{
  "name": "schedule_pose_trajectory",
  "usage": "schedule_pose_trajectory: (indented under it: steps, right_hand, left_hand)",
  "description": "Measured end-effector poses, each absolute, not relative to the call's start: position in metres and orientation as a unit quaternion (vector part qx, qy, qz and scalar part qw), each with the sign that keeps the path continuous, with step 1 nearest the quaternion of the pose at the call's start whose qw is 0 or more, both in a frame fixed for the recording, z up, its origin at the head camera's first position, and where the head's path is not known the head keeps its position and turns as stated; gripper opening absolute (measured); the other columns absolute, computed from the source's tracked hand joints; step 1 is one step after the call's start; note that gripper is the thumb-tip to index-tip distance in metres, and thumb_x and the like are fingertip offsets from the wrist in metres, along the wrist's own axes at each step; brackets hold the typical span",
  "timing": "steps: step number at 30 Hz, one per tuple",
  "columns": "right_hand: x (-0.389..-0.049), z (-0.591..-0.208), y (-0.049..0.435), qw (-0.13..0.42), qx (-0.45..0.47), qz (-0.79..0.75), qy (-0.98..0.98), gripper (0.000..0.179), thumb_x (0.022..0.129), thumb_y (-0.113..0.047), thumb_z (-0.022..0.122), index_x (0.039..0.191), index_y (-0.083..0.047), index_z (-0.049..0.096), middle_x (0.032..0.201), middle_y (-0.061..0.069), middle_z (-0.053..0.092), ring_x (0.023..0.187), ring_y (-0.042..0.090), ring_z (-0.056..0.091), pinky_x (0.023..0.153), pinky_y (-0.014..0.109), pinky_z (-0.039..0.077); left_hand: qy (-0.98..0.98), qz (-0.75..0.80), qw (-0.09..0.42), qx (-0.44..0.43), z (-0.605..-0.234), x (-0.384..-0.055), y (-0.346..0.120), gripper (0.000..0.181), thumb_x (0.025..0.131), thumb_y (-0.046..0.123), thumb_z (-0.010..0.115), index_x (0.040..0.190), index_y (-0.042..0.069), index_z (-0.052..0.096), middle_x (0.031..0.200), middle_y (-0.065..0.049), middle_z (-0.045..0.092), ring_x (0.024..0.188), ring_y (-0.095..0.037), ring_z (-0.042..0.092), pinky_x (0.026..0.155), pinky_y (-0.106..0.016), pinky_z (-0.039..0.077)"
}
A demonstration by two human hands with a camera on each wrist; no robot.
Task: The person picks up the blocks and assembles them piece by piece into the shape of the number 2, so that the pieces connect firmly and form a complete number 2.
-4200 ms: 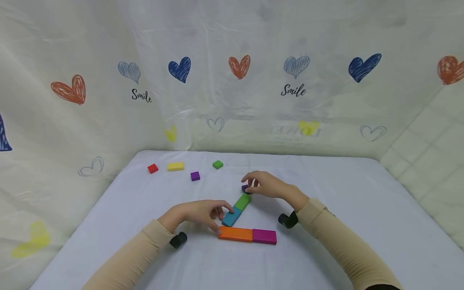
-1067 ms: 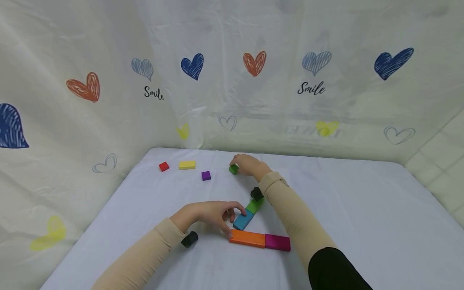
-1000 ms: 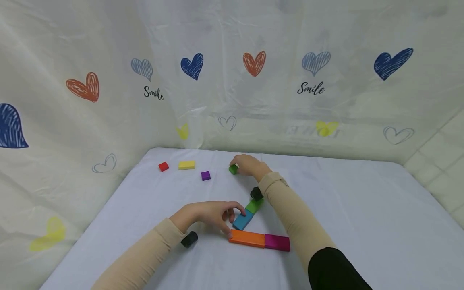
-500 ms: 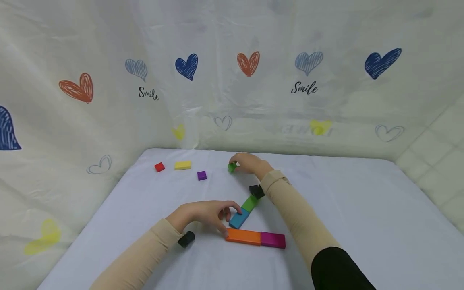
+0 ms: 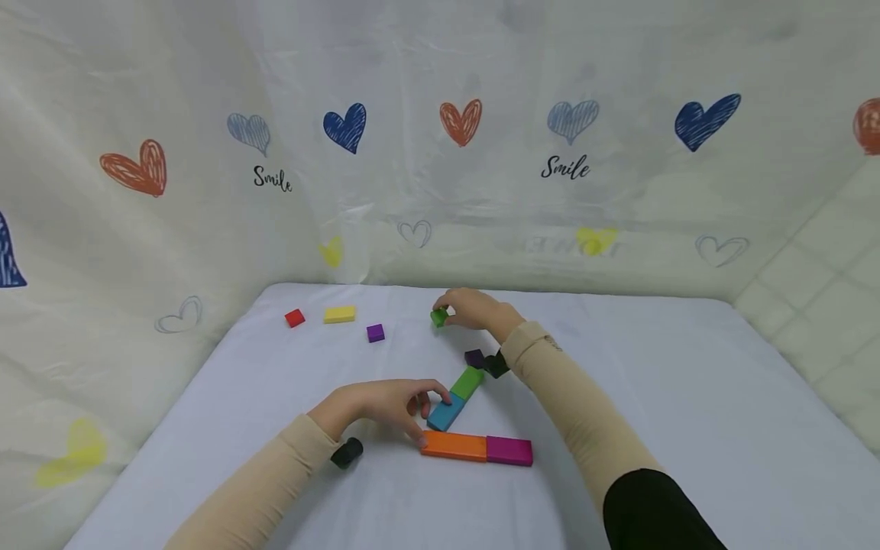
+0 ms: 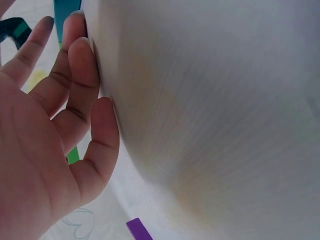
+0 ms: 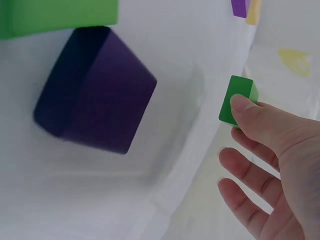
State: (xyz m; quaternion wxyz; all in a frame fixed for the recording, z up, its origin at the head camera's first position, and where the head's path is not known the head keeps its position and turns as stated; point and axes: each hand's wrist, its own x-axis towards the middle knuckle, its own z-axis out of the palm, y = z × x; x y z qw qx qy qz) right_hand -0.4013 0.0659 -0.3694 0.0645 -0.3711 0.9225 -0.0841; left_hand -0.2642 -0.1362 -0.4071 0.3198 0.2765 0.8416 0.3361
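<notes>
My right hand (image 5: 474, 309) pinches a small green block (image 7: 232, 102) between thumb and index finger near the table's back edge, its other fingers spread. My left hand (image 5: 388, 405) rests at the row of blocks. Its index fingertip touches the blue block (image 5: 445, 413), and its thumb lies at the left end of the orange block (image 5: 454, 445). A magenta block (image 5: 509, 451) adjoins the orange one end to end. Beyond the blue block, a longer green block (image 5: 467, 382) continues the slanted line, with a dark purple block (image 7: 102, 95) at its far end.
Toward the back left lie a red block (image 5: 295, 318), a yellow block (image 5: 340, 315) and a purple block (image 5: 375, 333). White cloth covers the table (image 5: 653, 412), and a curtain printed with hearts hangs behind it. Each wrist carries a black camera.
My right hand has let go of the dark purple block at the slanted line's end, reached back and taken the small green block, which now sits turned in its fingers. The left hand stays put.
</notes>
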Motion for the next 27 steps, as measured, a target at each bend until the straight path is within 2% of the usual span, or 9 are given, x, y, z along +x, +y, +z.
schedule_pose_trajectory:
  steps: [13, 27]
  right_hand:
    - [-0.391, -0.371, 0.079, 0.078, -0.39, -0.096, 0.913, 0.04, 0.098, -0.012, 0.071, 0.136, -0.005, 0.065, 0.135, 0.012, 0.063, 0.125, 0.031, 0.058, 0.105, 0.041, 0.047]
    - [-0.38, -0.372, 0.094, 0.06, -0.385, -0.095, 0.916, 0.039, 0.097, -0.013, 0.073, 0.135, -0.007, 0.067, 0.13, 0.01, 0.065, 0.122, 0.029, 0.061, 0.103, 0.041, 0.049]
  left_hand:
    - [0.844, 0.334, 0.321, 0.27, -0.407, -0.265, -0.136, 0.056, 0.086, 0.014, 0.084, 0.133, 0.026, 0.055, 0.098, -0.002, 0.059, 0.093, -0.017, 0.053, 0.077, -0.029, 0.044]
    - [0.841, 0.34, 0.322, 0.272, -0.41, -0.265, -0.137, 0.056, 0.086, 0.014, 0.084, 0.133, 0.026, 0.056, 0.098, -0.002, 0.059, 0.092, -0.018, 0.052, 0.076, -0.029, 0.044]
